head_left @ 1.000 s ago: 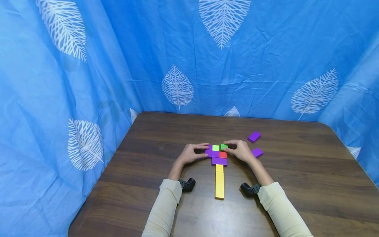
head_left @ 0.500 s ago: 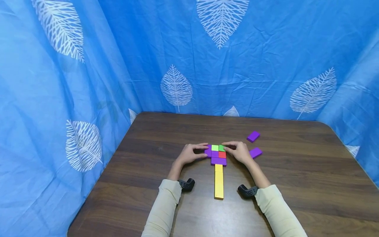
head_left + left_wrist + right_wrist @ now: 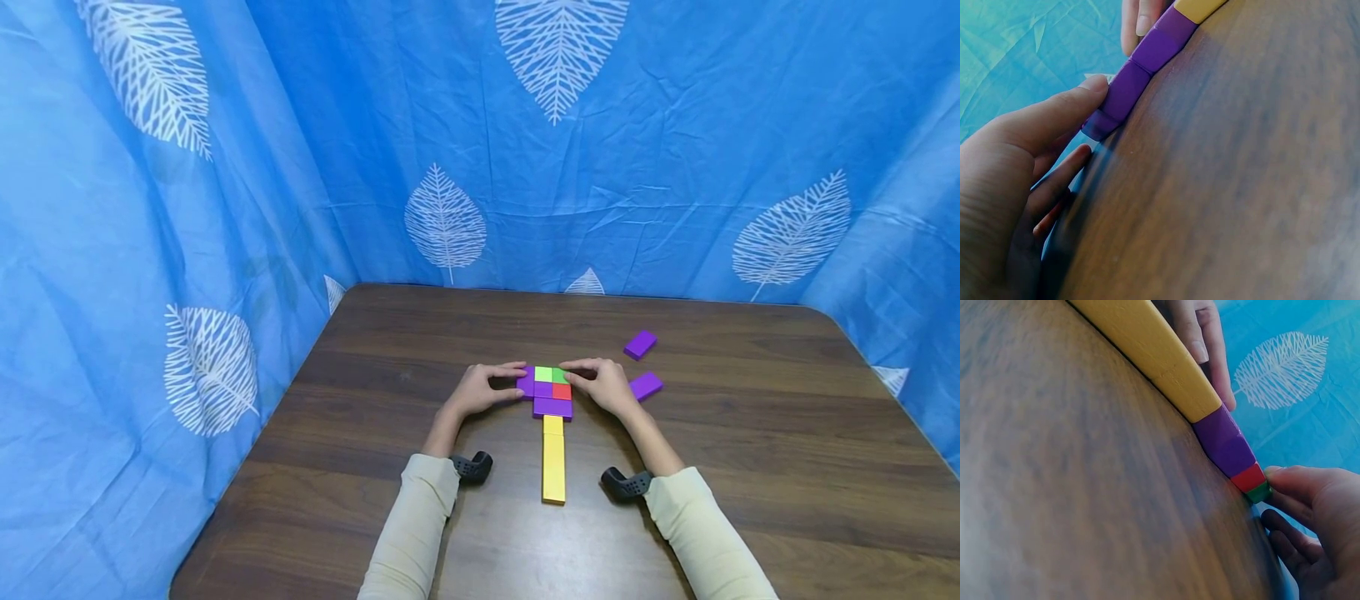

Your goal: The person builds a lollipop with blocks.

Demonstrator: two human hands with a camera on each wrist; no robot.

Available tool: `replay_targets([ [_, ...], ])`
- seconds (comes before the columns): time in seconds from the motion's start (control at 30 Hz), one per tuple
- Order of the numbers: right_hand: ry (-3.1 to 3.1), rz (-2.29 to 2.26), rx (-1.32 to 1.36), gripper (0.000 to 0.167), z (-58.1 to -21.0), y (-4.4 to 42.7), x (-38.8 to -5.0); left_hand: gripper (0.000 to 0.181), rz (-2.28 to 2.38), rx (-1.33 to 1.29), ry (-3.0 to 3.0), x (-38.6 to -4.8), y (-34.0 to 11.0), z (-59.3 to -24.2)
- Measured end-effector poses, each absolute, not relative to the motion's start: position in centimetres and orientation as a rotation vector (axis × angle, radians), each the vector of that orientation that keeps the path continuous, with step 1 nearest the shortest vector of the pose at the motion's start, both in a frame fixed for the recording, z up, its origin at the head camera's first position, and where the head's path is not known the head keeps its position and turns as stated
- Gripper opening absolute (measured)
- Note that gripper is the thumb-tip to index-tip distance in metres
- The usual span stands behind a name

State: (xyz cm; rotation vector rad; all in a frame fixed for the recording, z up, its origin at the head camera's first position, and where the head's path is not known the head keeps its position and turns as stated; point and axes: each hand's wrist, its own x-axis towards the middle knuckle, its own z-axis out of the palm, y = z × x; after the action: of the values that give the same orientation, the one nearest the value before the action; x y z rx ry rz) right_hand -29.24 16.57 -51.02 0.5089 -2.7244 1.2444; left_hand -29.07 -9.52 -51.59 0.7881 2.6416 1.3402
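My left hand (image 3: 477, 391) pinches the upright purple block (image 3: 527, 383) at the left side of a flat block layout. On the other side, thumb and fingers of my right hand (image 3: 609, 387) hold the green block (image 3: 559, 375) at the upper right corner. Between these two lies a lime block (image 3: 543, 374). Below it sit a small purple block (image 3: 543, 389) and a red block (image 3: 561, 392), side by side. A wide purple block (image 3: 552, 407) adjoins them, with a short yellow block (image 3: 552, 425) and a long yellow block (image 3: 553, 468) running toward me.
Two loose purple blocks lie right of the layout, one farther back (image 3: 641, 345) and one close to my right hand (image 3: 647, 386). All rest on a dark wooden table (image 3: 420, 333). A blue curtain (image 3: 600, 183) with white leaf prints hangs behind and at the sides.
My right hand has moved the green block slightly left and down, and it now sits against the lime and red blocks. My left hand keeps its place on the purple block.
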Motion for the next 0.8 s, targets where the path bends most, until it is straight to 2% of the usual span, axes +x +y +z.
replay_targets([
  [0.47,-2.650,1.248,0.506,0.025,-50.2,16.8,-28.3,0.040,1.334,0.759,2.647,-29.0,-9.6,-51.8],
  [0.8,-2.573,1.152,0.483,0.024,-48.7,22.8,-27.1,0.040,1.335,0.738,2.638,-29.0,-9.6,-51.7],
])
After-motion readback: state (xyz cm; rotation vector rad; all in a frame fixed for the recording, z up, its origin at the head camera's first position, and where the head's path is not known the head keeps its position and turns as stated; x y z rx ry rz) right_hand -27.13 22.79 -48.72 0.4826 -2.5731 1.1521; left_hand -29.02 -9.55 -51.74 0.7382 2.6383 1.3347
